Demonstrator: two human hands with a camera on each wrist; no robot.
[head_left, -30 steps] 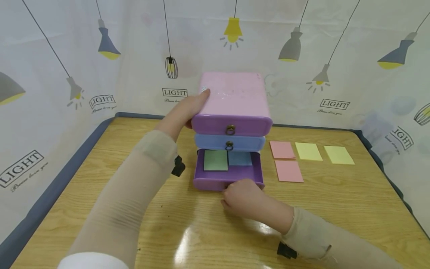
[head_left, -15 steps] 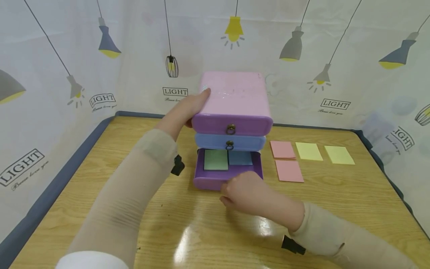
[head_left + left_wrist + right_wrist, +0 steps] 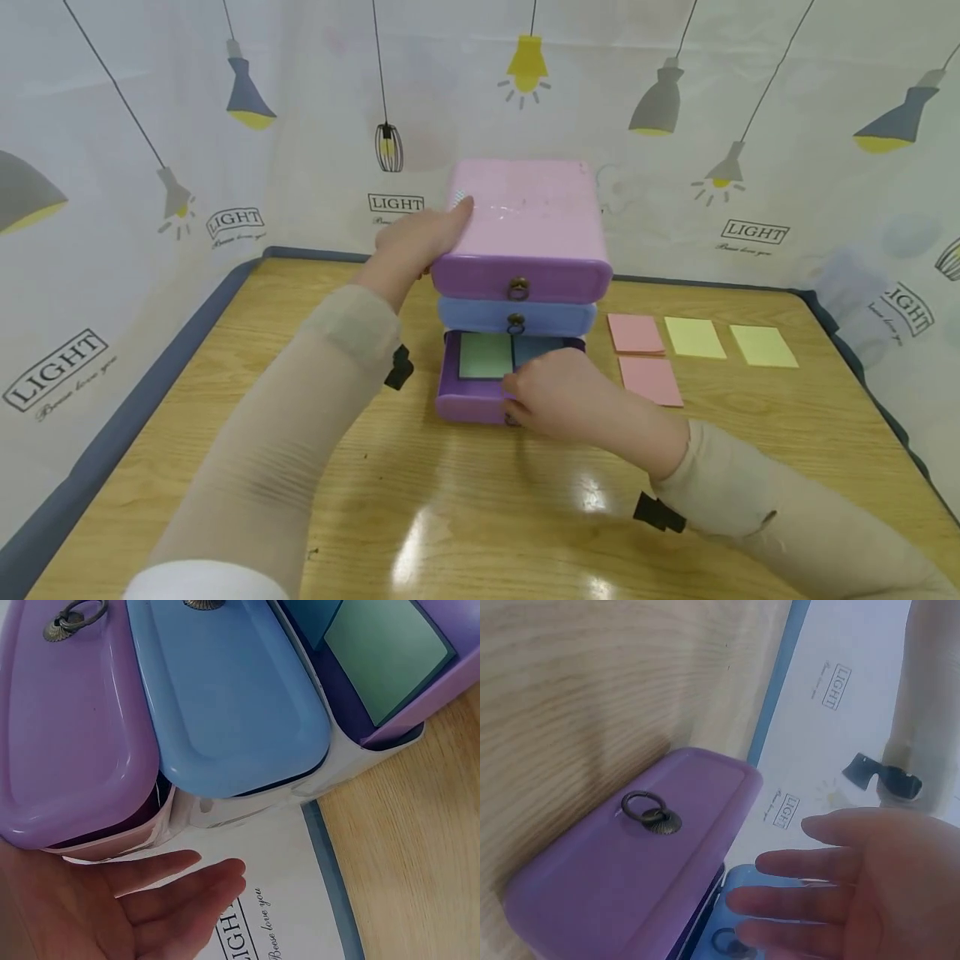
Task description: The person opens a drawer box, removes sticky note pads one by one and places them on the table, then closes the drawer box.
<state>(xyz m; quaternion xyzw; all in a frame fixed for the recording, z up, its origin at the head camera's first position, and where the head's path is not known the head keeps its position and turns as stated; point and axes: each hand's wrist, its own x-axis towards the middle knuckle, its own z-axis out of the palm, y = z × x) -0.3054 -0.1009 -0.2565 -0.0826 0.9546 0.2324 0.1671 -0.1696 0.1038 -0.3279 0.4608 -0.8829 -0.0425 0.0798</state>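
Note:
A small chest of drawers (image 3: 525, 217) with a pink top stands on the table. Its purple bottom drawer (image 3: 468, 408) is pulled out and holds a green sticky-note pad (image 3: 485, 356) and a blue one (image 3: 531, 348), partly covered by my right hand. My left hand (image 3: 420, 242) rests against the chest's upper left side, thumb on top; the left wrist view shows its fingers (image 3: 187, 889) extended. My right hand (image 3: 573, 396) hovers over the bottom drawer's front. In the right wrist view its fingers (image 3: 795, 900) are spread loosely, apart from the ring pull (image 3: 662, 821).
Two pink sticky-note pads (image 3: 651, 381) and two yellow ones (image 3: 695, 337) lie on the table (image 3: 750, 450) right of the chest. The blue middle drawer (image 3: 555, 318) and purple top drawer (image 3: 472, 279) are closed. A lamp-printed backdrop (image 3: 315, 125) surrounds the table.
My right hand has let go of the bottom drawer's ring pull and risen slightly over its front, now covering part of the blue pad. My left hand has stayed on the chest.

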